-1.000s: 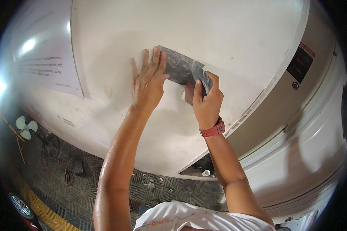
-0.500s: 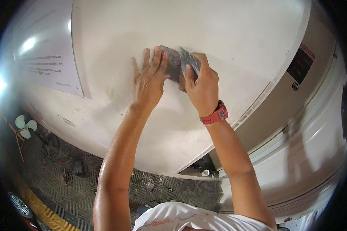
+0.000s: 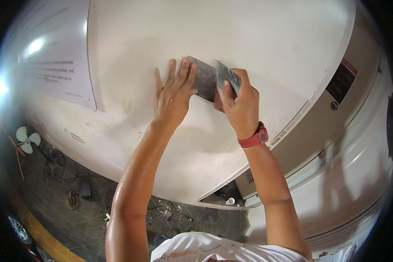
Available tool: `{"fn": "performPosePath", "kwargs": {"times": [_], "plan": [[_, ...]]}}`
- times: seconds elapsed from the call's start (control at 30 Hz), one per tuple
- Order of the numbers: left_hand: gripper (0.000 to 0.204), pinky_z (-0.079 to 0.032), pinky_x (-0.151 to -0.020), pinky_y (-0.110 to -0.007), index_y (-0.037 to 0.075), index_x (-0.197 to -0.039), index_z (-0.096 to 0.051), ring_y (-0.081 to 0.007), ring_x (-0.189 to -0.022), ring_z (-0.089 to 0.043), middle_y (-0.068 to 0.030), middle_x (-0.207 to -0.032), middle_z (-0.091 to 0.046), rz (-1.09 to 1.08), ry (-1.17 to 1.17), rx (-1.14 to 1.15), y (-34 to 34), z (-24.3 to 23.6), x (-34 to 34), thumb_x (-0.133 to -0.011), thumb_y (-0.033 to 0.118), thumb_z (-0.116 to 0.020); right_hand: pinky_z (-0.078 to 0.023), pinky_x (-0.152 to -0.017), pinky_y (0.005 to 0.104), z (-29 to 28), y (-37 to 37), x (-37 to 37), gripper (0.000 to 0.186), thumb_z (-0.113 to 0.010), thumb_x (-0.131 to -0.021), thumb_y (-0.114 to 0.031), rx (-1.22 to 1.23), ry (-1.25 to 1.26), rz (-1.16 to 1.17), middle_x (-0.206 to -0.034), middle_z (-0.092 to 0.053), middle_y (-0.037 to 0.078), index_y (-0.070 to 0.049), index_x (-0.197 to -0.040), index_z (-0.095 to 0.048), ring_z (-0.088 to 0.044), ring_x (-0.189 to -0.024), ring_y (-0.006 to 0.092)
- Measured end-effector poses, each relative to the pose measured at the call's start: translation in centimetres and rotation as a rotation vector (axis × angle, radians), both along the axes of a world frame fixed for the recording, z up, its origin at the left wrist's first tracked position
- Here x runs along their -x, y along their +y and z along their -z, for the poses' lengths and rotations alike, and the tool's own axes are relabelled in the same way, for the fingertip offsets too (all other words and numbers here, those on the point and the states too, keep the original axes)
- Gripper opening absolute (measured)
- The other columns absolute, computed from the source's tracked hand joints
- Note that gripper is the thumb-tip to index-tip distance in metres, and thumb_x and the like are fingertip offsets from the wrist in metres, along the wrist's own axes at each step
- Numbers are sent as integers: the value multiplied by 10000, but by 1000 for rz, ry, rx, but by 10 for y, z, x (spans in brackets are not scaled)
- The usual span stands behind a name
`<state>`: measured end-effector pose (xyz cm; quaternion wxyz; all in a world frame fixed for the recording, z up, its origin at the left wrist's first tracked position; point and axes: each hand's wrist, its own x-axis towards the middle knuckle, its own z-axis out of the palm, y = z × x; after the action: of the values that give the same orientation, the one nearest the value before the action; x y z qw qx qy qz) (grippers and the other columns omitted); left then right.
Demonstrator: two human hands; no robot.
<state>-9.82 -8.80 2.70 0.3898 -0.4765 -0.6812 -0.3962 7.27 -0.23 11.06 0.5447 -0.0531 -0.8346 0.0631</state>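
A dark grey, worn sheet that looks like sandpaper (image 3: 204, 81) lies against a broad white panel (image 3: 135, 26). My left hand (image 3: 174, 98) rests flat on the panel, fingers spread, the index finger and thumb at the sheet's left edge. Between the thumb and fingers of my right hand (image 3: 242, 102) is a grey, smudged piece (image 3: 228, 77), tilted up over the sheet's right end. Whether this piece and the sheet are joined is hidden. A reddish-brown part (image 3: 218, 101) shows below the right hand's grip. A red watch (image 3: 254, 137) sits on my right wrist.
At the left, a printed white sheet (image 3: 56, 56) is on the panel. A pale-bladed fan (image 3: 27, 139) stands beyond the panel's lower left edge. Loose objects lie on the dark patterned floor (image 3: 118, 192). A small white cup (image 3: 230, 201) is below the panel's corner.
My right hand has shifted slightly right with the grey piece, and more of the dark sheet shows between my hands. My left hand stays flat at its edge. The whole view has shifted slightly.
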Motion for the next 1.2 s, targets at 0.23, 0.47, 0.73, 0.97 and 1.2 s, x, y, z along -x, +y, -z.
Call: {"fn": "performPosePath", "kwargs": {"times": [0.23, 0.47, 0.73, 0.97, 1.2], "plan": [[757, -140, -1319, -713, 191, -1688, -428, -339, -1668, -251, -24, -1799, -315, -61, 17, 29, -6, 0, 10, -1005, 293, -739, -532, -629, 480, -11, -4, 15, 248, -670, -994, -13, -120, -48, 9, -773, -668, 189, -46, -1227, -590, -682, -706, 414], [704, -293, -1249, -740, 177, -1598, -558, -388, -1587, -403, -34, -1734, -440, -80, 84, -51, 0, 0, 7, -945, 292, -794, -567, -682, 478, -27, -18, 44, 236, -661, -997, -44, -176, -163, -18, -880, -723, 227, -29, -1224, -598, -724, -801, 439], [718, -295, -1246, -743, 179, -1589, -572, -351, -1586, -414, -34, -1725, -453, -69, 89, -77, -1, 1, 8, -921, 286, -813, -558, -657, 506, -30, -20, 45, 230, -655, -991, -24, -200, -152, -18, -834, -711, 196, -43, -1205, -573, -718, -784, 418], [731, -276, -1257, -736, 143, -1604, -548, -355, -1592, -408, -45, -1727, -450, -56, 117, -54, -3, 3, 10, -932, 287, -797, -545, -635, 520, -35, -23, 53, 258, -651, -976, -14, -271, -139, -43, -808, -699, 186, -48, -1217, -564, -707, -757, 423], [809, -213, -1276, -729, 85, -1649, -462, -356, -1626, -342, -81, -1731, -437, -29, 75, -53, 0, 3, 13, -942, 309, -787, -536, -650, 512, -41, -14, 46, 239, -662, -977, -26, -199, -208, -52, -760, -665, 220, -51, -1199, -578, -685, -739, 457]]}}
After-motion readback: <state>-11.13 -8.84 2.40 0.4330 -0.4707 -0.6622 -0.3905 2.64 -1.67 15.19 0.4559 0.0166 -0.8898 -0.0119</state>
